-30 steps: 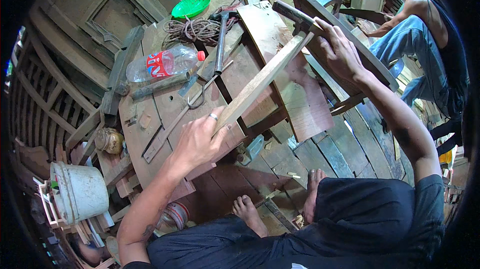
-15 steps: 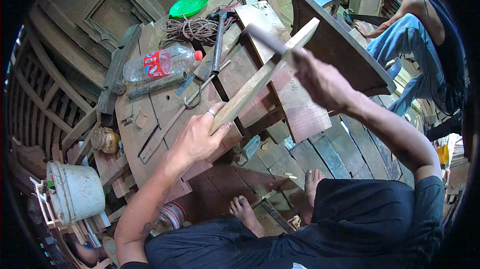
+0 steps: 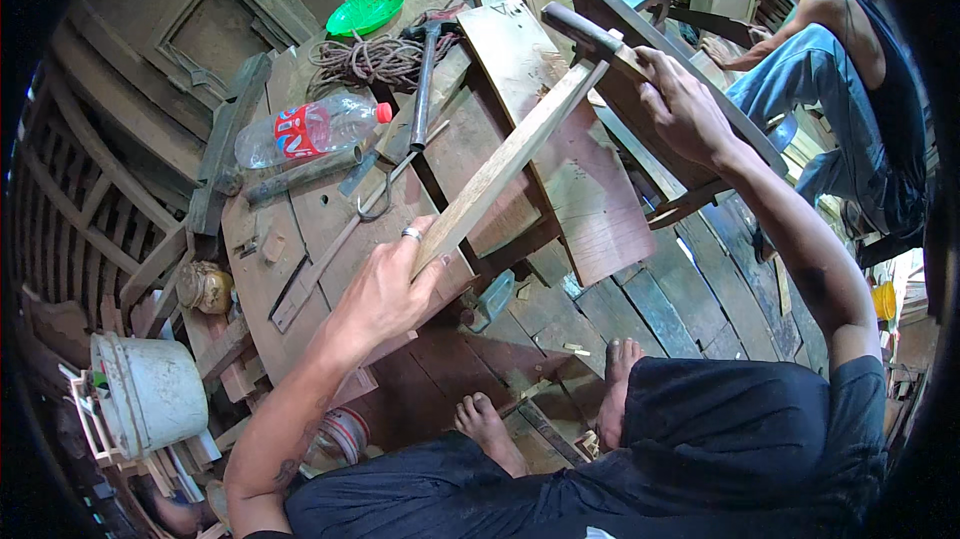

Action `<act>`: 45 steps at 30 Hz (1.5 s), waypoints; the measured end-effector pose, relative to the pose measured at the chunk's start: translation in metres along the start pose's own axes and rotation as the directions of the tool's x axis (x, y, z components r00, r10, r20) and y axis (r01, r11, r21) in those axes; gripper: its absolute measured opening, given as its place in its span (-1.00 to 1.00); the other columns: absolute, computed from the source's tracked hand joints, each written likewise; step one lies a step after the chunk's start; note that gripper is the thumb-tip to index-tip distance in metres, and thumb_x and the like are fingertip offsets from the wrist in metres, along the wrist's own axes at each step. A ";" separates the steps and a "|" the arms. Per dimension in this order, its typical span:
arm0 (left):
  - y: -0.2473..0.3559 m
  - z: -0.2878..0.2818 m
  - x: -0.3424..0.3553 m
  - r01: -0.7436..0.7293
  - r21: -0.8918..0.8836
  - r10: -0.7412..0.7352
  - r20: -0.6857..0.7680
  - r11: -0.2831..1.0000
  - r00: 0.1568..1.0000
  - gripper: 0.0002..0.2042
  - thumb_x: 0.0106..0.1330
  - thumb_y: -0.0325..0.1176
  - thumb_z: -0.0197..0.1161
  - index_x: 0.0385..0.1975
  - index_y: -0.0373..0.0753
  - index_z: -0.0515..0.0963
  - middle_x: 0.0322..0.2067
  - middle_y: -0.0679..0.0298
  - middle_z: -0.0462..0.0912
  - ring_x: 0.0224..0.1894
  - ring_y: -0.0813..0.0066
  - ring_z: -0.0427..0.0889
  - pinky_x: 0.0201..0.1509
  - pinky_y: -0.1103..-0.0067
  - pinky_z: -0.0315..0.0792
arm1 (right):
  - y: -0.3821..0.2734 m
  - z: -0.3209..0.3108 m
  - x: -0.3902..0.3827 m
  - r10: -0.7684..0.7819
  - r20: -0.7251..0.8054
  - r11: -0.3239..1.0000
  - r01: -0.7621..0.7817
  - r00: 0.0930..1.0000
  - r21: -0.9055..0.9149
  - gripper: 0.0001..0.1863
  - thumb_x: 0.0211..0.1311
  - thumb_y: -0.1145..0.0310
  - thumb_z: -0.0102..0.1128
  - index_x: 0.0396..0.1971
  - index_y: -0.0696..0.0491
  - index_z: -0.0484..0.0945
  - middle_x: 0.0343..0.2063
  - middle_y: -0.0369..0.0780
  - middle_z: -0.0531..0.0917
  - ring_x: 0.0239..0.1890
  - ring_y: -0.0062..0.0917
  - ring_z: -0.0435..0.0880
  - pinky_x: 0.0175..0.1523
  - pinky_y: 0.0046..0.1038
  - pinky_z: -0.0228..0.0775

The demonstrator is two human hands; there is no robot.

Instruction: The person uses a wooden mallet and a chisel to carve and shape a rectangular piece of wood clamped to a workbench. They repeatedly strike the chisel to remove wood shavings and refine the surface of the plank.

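My left hand (image 3: 385, 289) is closed around the near end of a pale, narrow wooden strip (image 3: 505, 154), a ring on one finger. The strip slants up and away over the bench. My right hand (image 3: 685, 104) grips one end of a dark, bar-shaped hand tool (image 3: 578, 27) with a brownish grip. The tool lies across the strip's far end; its exact kind I cannot tell. Beneath the strip, a wide reddish board (image 3: 590, 199) rests on the wooden bench (image 3: 275, 284). A hammer (image 3: 426, 89) lies left of the strip, beside a metal hook (image 3: 375, 204).
A plastic bottle (image 3: 310, 131), coiled rope (image 3: 365, 64) and a green basket (image 3: 366, 9) sit on the bench. A white bucket (image 3: 150, 394) and a jar (image 3: 205, 287) stand left. At right are a dark wooden panel (image 3: 675, 124) and another person (image 3: 830, 79) working.
My right hand and the tool have moved up and right along the strip to its far end. My left hand stays on the near end, slightly shifted left.
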State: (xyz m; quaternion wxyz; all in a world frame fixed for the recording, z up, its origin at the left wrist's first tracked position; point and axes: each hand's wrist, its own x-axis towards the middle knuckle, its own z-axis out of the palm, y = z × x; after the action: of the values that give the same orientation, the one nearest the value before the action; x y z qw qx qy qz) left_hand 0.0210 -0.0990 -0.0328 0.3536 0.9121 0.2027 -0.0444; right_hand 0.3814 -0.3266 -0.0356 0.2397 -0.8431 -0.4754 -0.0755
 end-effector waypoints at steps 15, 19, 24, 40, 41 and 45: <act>0.002 -0.006 0.009 0.057 -0.019 -0.057 0.009 0.998 0.998 -0.49 0.39 -0.20 0.29 0.21 -0.43 0.49 -0.17 -0.34 0.71 0.02 -0.28 0.71 0.14 0.11 0.54 | -0.064 0.009 -0.028 -0.227 0.455 0.971 0.237 0.861 0.035 -0.68 0.51 0.21 0.16 0.05 0.01 0.30 -0.46 -0.07 0.67 -0.49 -0.06 0.69 -0.41 -0.07 0.55; -0.011 0.000 0.013 -0.026 0.025 0.027 -0.057 0.999 0.998 -0.48 0.38 -0.22 0.31 0.23 -0.45 0.48 -0.15 -0.31 0.73 0.01 -0.22 0.74 0.12 0.17 0.55 | -0.010 0.009 -0.014 -0.030 0.178 0.999 0.037 0.984 -0.034 -0.68 0.47 0.26 0.14 0.03 0.06 0.28 -0.42 0.09 0.70 -0.37 0.09 0.73 -0.28 0.05 0.55; -0.003 0.002 0.011 0.033 0.016 -0.033 -0.050 0.999 0.998 -0.48 0.38 -0.26 0.33 0.23 -0.49 0.48 -0.12 -0.31 0.72 0.02 -0.20 0.75 0.13 0.21 0.55 | -0.028 0.022 -0.031 -0.226 0.187 0.972 0.211 0.956 0.101 -0.68 0.46 0.26 0.20 -0.01 0.06 0.29 -0.56 0.09 0.62 -0.45 0.11 0.69 -0.35 0.04 0.51; -0.001 0.003 0.005 0.005 -0.008 -0.005 -0.055 1.000 0.998 -0.55 0.44 -0.29 0.29 0.23 -0.40 0.45 -0.10 -0.29 0.72 0.07 -0.26 0.70 0.13 0.16 0.53 | -0.086 0.026 -0.069 -0.193 0.392 0.976 0.136 0.899 0.169 -0.65 0.42 0.20 0.26 0.00 -0.04 0.31 -0.61 -0.02 0.62 -0.53 0.09 0.66 -0.39 0.10 0.51; 0.000 0.002 0.003 -0.010 0.001 0.010 -0.072 1.000 0.997 -0.55 0.44 -0.29 0.29 0.23 -0.40 0.45 -0.10 -0.29 0.72 0.07 -0.26 0.70 0.14 0.15 0.52 | -0.079 0.022 -0.064 -0.237 0.379 0.968 0.186 0.894 0.167 -0.66 0.43 0.20 0.25 -0.02 -0.04 0.31 -0.61 -0.03 0.62 -0.53 0.09 0.66 -0.37 0.08 0.52; -0.003 0.007 0.009 -0.027 -0.029 0.026 -0.045 0.999 0.999 -0.53 0.44 -0.28 0.29 0.24 -0.41 0.44 -0.10 -0.31 0.71 0.07 -0.27 0.70 0.14 0.14 0.52 | -0.024 0.026 -0.031 0.009 0.144 0.998 -0.017 0.990 0.058 -0.70 0.47 0.25 0.18 -0.03 0.05 0.29 -0.54 0.10 0.64 -0.42 0.15 0.70 -0.33 0.06 0.53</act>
State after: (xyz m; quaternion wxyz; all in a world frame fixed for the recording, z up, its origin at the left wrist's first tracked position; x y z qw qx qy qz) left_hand 0.0284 -0.0985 -0.0419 0.3631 0.9101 0.1992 -0.0162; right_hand 0.3418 -0.3274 -0.0610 0.2301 -0.8420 -0.4879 0.0010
